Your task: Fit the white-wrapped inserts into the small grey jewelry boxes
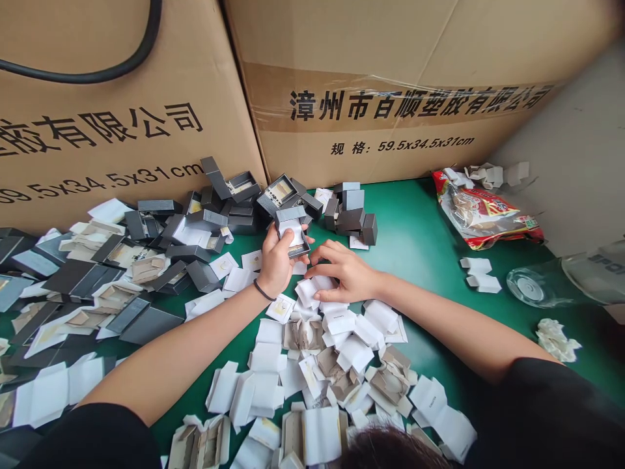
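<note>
My left hand point(276, 259) holds a small open dark grey box point(293, 229) with a white insert, lifted a little above the green table point(420, 241). My right hand point(342, 272) rests palm down just to its right, its fingers on a pile of white card inserts point(326, 324). A dark band circles my left wrist. Several more grey boxes point(205, 221), some open and some shut, lie heaped behind and to the left of my hands.
Two big cardboard cartons point(371, 78) with black print stand along the back. A red snack bag point(481, 212) lies at right, a clear glass jar point(561, 280) on its side beyond it. A crumpled paper point(555, 339) lies near the right edge.
</note>
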A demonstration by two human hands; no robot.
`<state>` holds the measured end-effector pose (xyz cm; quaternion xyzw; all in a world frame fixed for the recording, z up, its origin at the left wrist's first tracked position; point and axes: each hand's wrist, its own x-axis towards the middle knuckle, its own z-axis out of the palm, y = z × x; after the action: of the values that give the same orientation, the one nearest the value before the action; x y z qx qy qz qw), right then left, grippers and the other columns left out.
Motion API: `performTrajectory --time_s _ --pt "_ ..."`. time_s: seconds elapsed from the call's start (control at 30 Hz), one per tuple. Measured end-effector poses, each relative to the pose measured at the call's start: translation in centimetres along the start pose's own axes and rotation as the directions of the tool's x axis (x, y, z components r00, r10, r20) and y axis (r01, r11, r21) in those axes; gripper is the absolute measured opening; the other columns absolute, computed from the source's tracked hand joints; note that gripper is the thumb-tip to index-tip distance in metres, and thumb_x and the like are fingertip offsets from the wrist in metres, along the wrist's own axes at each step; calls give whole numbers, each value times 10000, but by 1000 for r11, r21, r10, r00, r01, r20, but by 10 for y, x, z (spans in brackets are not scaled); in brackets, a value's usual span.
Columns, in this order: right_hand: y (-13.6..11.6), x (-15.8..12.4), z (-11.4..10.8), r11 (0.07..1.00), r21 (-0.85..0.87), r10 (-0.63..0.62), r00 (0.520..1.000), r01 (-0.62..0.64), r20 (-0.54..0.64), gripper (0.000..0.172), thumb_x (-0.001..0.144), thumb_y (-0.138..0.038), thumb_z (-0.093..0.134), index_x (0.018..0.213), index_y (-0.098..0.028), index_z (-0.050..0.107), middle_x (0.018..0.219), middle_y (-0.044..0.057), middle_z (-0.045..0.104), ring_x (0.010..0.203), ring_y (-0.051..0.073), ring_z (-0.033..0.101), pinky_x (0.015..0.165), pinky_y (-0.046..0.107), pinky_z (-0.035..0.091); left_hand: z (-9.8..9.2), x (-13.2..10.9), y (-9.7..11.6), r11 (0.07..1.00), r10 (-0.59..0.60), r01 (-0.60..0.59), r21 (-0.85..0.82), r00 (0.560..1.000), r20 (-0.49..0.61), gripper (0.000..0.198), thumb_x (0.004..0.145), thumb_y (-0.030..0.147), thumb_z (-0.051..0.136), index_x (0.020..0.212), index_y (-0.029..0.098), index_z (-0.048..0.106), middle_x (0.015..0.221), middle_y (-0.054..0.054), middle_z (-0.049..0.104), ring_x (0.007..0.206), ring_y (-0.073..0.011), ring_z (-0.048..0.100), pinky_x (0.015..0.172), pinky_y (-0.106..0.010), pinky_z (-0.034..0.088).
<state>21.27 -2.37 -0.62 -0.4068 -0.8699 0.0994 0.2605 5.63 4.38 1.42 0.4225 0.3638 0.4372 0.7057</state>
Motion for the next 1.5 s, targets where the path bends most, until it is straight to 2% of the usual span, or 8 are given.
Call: performTrajectory --time_s 0.17,0.4,0.53,0.63,0.73,0.87,1.3,1.5 --pt "-5 3 -2 999 43 15 990 -21 139 447 796 -594 590 974 -186 622 913 41 597 844 133 450 721 252 266 0 -1 1 1000 -6 6 9 1000 10 354 785 343 544 1105 215 464 1103 -59 623 750 -126 660 427 -153 481" --pt "-2 5 -4 926 317 177 978 -204 110 349 767 -474 662 829 -147 560 836 18 604 797 99 497 744 234 323 2 -3 3 999 -26 26 26 1000 4 353 784 324 547 1111 211 477 1128 -57 627 760 -132 674 432 -148 484" --pt "1 7 -6 609 695 418 899 -383 129 418 731 -496 691 735 -150 457 697 -26 517 618 43 429 597 186 355 1 -2 2 999 -52 52 16 999 -1 372 766 337 560 1106 194 508 1140 -67 650 721 -126 677 460 -152 483" --pt "3 9 -6 325 880 591 801 -347 97 467 690 -520 721 762 -165 427 679 -33 524 571 39 442 522 170 353 -2 -1 0 996 -86 87 -22 996 22 364 763 349 567 1085 179 546 1021 -47 684 674 -114 662 530 -194 526" --pt "4 11 -5 222 936 762 647 -274 8 477 669 -518 737 790 -171 434 636 -53 496 505 24 401 465 157 291 -5 -1 -1 994 -92 95 -49 995 48 360 769 358 574 1083 182 555 942 -26 694 696 -115 659 654 -260 582" --pt "6 12 -3 243 944 857 506 -222 -101 461 654 -500 750 796 -164 468 636 -55 468 521 19 398 489 155 301 -6 -1 0 986 -100 113 -122 989 109 363 761 372 560 1062 169 551 986 -61 705 865 -184 689 794 -356 595" --pt "7 8 0 496 763 808 543 -415 -230 341 786 -476 637 821 -146 557 761 -13 548 651 35 448 606 171 364 -1 -2 2 974 -149 168 -155 981 123 271 714 306 561 936 154 589 868 -49 704 891 -209 675 799 -342 556" --pt "10 6 6 595 690 737 622 -413 -264 358 810 -483 602 958 -162 548 936 22 597 758 62 521 675 186 436 -2 -1 0 982 -84 95 -166 994 70 259 703 304 554 884 125 599 851 -56 690 878 -177 658 805 -277 523"
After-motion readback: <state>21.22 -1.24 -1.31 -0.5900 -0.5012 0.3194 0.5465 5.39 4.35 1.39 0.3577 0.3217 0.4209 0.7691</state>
